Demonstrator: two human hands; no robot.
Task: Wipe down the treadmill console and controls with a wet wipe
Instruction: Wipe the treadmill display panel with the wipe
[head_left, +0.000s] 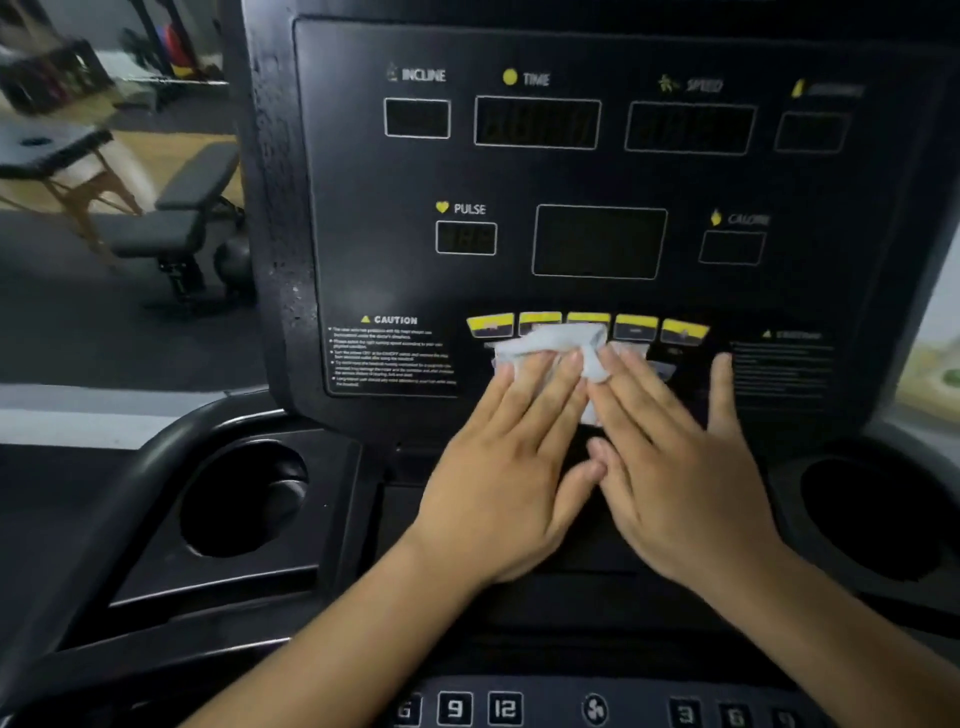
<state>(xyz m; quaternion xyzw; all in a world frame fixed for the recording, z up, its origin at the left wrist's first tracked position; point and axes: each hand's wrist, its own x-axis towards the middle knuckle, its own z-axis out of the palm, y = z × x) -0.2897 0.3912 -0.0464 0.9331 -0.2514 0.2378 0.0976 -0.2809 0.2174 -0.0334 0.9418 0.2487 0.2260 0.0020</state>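
1. The fingers of the left hand (511, 467) are stretched out flat and close together. Their tips press on the wipe (550, 345); they do not curl around it.
2. The fingers of the right hand (675, 467) are also flat and spread. The inner ones lie on the right edge of the wipe, and one finger stands apart to the right, touching the bare panel.
3. The two thumbs meet below the wipe, in the middle between the hands.
4. The wipe is white and crumpled. It lies on the lower middle of the console (353, 249), over the second and third of five yellow buttons (636, 327) and on the area just under them. A small part of it shows between the two hands.
5. Left of the wipe is a CAUTION label (395, 353) with small white text. A similar label on the right is blurred and I cannot read it.
6. Higher on the console are dark display windows marked INCLINE, TIME, SPEED, PULSE and CALORIE. All are unlit.
7. Under the hands there is a dark tray area, with a round cup holder (244, 499) on the left and another one on the right.
8. At the bottom edge is a row of number keys (480, 707), showing 9 and 12 on the left, and 3 and 6 on the right, with a fan key between them.
9. Both forearms come in from the bottom of the view.
10. Behind the console, on the left, stands a black bench (182, 218) on the floor, near a table with wooden legs.
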